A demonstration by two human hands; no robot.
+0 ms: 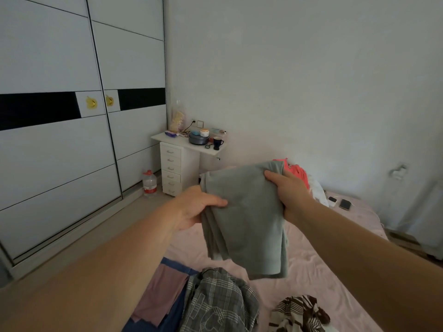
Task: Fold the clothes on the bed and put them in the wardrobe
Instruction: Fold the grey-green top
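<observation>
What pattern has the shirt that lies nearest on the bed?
The shirt has a grey and white check pattern, seen in the head view.

Pale wall [299,68] (white drawer unit [171,168])

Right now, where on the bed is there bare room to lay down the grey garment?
The pink sheet is bare between the hanging grey garment, the striped cloth and the two phones. The near left is crowded: the plaid shirt and a mauve piece lie there. Red clothes fill the far end.
</observation>
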